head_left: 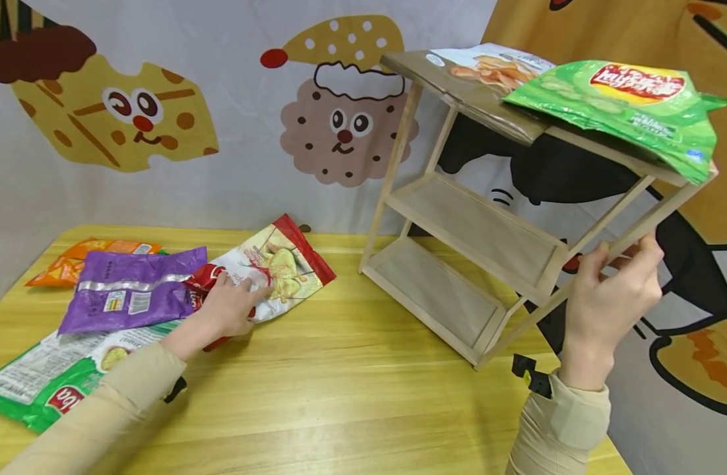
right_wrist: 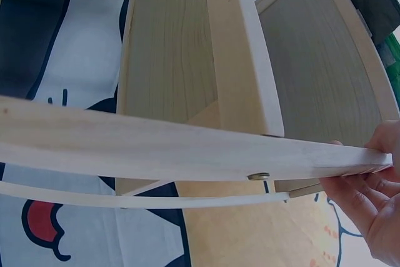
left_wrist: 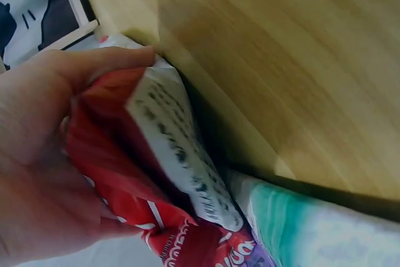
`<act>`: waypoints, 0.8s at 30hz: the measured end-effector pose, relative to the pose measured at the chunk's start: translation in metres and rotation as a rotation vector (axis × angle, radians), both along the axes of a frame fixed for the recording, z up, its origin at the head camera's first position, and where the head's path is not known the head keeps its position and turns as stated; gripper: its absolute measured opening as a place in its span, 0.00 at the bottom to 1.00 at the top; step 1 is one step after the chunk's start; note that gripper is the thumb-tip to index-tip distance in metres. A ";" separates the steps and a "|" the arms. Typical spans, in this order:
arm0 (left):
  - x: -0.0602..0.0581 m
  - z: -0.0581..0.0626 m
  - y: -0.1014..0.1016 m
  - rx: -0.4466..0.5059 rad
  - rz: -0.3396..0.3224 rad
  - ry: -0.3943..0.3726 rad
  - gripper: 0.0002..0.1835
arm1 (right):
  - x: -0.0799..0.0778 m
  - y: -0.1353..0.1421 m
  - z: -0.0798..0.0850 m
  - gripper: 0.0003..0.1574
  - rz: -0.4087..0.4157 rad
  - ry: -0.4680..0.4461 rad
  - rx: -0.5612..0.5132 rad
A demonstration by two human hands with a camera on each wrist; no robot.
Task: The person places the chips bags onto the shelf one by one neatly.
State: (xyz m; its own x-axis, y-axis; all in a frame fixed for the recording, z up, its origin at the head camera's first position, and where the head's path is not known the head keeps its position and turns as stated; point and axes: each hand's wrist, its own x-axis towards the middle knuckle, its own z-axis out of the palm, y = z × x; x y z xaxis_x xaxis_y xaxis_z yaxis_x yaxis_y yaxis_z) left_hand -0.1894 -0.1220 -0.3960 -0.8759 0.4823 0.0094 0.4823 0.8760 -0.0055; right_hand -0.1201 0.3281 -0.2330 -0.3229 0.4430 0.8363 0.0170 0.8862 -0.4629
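My left hand (head_left: 227, 307) grips a red and white chip bag (head_left: 292, 267) lying on the table. In the left wrist view the thumb and fingers wrap around the bag's crumpled red end (left_wrist: 109, 129). At the right, my right hand (head_left: 615, 297) holds a side post of a light wooden three-tier shelf (head_left: 482, 221). The right wrist view shows the fingers pinching that post (right_wrist: 156, 148) near one end. On the top tier lie a green chip bag (head_left: 636, 112) and a brown and white snack bag (head_left: 452, 79); the two lower tiers are bare.
Beside my left hand, a purple bag (head_left: 138, 284) overlaps a green and white bag (head_left: 49, 376). An orange bag (head_left: 72, 257) lies behind them. Beneath everything is a yellow wood-grain table (head_left: 340, 396). A wall with cartoon drawings (head_left: 239, 191) closes off the back.
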 end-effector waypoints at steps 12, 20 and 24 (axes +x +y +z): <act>-0.003 -0.001 -0.007 0.198 -0.197 0.091 0.26 | 0.000 0.000 -0.001 0.22 -0.001 0.011 -0.008; -0.003 0.002 -0.012 0.281 -0.316 -0.010 0.32 | 0.000 0.000 -0.001 0.22 -0.003 0.004 0.001; -0.004 0.005 -0.012 0.253 -0.341 -0.019 0.32 | 0.000 0.000 0.000 0.22 0.003 0.002 0.002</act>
